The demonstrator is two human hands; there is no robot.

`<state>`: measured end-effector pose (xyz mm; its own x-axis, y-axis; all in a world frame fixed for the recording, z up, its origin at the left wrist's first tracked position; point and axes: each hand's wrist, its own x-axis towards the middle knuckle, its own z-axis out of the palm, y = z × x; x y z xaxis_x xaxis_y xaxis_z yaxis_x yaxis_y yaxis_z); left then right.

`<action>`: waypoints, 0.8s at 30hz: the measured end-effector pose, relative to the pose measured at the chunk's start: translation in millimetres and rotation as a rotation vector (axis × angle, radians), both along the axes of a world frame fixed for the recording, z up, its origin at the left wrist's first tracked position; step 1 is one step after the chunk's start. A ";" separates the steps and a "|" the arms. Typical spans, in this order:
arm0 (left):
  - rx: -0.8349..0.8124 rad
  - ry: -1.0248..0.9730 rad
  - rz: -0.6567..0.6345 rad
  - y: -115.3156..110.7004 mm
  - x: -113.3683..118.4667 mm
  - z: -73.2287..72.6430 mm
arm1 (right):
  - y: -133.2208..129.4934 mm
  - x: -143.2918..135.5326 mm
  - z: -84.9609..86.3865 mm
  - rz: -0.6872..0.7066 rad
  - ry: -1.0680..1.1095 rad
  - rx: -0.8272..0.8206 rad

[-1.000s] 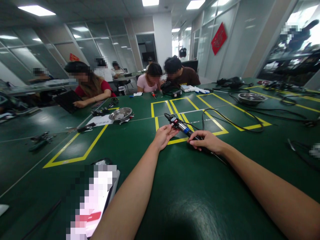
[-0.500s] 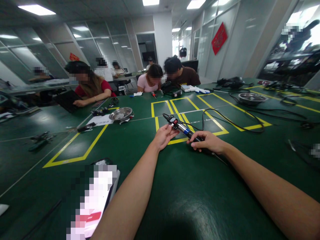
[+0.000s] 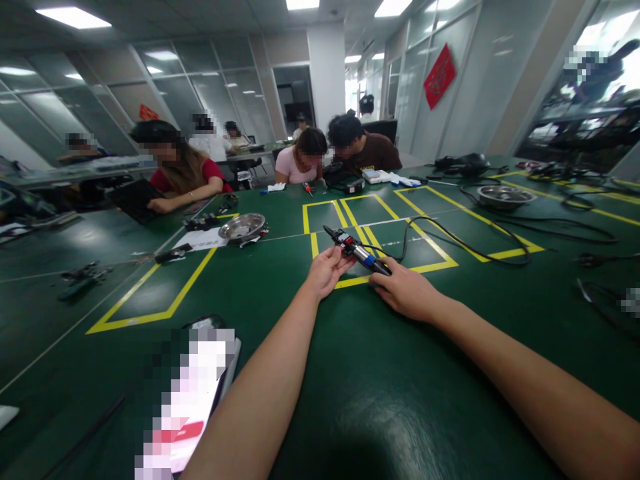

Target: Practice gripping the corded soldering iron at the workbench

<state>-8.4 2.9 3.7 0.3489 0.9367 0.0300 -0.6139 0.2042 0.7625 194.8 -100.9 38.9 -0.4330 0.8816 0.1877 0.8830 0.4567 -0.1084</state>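
Over the green table (image 3: 280, 293), my two hands hold a slim cylindrical tool (image 3: 361, 255) with a silver barrel, a blue band and a black rear part. Its exact kind cannot be made out. My left hand (image 3: 325, 272) is closed on the front end, where small black and red parts sit; some fingers are hidden beneath. Wrapped over the black rear part is my right hand (image 3: 407, 288), covering most of it. The tool lies tilted, front end pointing up and left. A black cable (image 3: 425, 219) loops on the table to the right of it.
Yellow tape outlines (image 3: 170, 312) mark the table. One metal bowl (image 3: 243, 228) stands at left, another metal bowl (image 3: 505, 197) at far right. A phone (image 3: 200, 387) with a lit, pixelated screen is by my left forearm. Several people sit across the table.
My right hand has turned over and closed further round the tool's rear part, shifting slightly left. The thin length behind that hand no longer shows. My left hand keeps its hold.
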 end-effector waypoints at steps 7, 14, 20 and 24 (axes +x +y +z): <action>-0.015 0.039 0.030 -0.7 1.4 0.8 | 0.7 -12.1 0.0 -0.140 -0.203 -0.025; -0.010 0.048 0.045 -0.9 1.4 0.4 | 0.2 -17.8 -2.1 -0.197 -0.213 -0.044; 0.014 0.105 0.066 -2.7 6.4 2.0 | -1.2 -18.6 1.2 -0.187 -0.230 -0.060; 0.059 0.129 0.062 -3.4 8.3 0.8 | -1.9 -13.1 5.4 -0.202 -0.166 -0.064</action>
